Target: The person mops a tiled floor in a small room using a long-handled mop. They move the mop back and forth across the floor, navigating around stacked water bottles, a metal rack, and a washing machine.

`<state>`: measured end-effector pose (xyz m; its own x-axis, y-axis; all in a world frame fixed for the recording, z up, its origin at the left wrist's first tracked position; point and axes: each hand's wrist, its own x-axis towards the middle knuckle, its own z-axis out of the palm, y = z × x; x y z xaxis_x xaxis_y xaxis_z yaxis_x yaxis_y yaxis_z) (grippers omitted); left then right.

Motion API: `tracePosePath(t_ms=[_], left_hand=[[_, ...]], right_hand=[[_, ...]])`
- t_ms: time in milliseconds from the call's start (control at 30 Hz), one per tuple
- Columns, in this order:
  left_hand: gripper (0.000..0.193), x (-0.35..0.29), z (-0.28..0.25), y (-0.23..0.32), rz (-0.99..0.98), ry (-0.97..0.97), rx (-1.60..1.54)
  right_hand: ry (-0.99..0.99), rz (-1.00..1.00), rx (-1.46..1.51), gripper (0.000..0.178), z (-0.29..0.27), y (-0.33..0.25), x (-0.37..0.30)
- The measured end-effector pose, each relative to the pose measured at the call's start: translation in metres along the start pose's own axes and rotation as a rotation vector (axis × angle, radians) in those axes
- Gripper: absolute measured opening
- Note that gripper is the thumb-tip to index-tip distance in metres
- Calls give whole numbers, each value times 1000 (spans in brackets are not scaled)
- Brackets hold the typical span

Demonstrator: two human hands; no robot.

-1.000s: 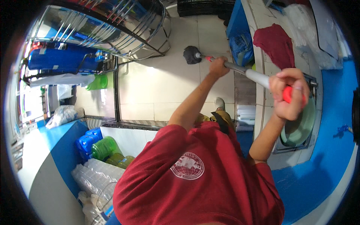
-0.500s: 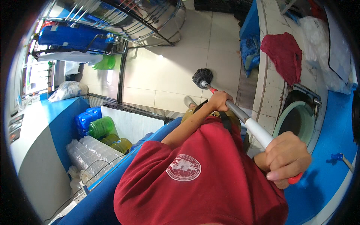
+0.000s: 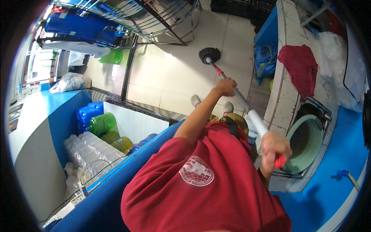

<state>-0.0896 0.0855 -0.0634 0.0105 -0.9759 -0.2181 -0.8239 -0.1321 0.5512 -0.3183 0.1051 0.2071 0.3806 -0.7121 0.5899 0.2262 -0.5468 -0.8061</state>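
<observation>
A mop (image 3: 244, 103) with a dark grey string head and a grey and white pole runs slantwise in front of me. Its head rests on the pale floor tiles, away from my feet. My left hand (image 3: 225, 86) is wrapped round the lower grey part of the pole, above a red collar. Near the top end, my right hand (image 3: 276, 148) is closed on the white grip, slightly smeared by motion. The red end cap shows just below that hand. Right beside it, a pale green basin (image 3: 309, 150) sits at a tiled counter.
A maroon cloth (image 3: 300, 65) lies on the tiled counter (image 3: 284, 102), with a blue plastic bag (image 3: 266, 62) below. A metal wire rack (image 3: 170, 27) stands at the far left. Several water jugs (image 3: 102, 123) and stacked clear plastic cups (image 3: 92, 149) sit behind a blue partition (image 3: 116, 185).
The mop head has moved farther away across the floor. My left arm has stretched forward, and my right hand has come down and left with the pole. Both feet now show.
</observation>
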Motion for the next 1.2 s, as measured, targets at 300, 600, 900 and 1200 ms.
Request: tracePosePath(t_ms=[300, 600, 900, 1200], left_hand=[[23, 12, -34, -30, -38, 11, -35], [32, -66, -66, -176, -165, 139, -184], [31, -127, -102, -317, -294, 658, -330], [35, -215, -126, -385, -631, 590, -171]], right_hand=[[-51, 2, 378, 18, 2, 33, 32], [39, 52, 482, 13, 165, 68, 29], [-258, 243, 497, 22, 313, 150, 43], [-807, 128, 453, 12, 417, 168, -5]])
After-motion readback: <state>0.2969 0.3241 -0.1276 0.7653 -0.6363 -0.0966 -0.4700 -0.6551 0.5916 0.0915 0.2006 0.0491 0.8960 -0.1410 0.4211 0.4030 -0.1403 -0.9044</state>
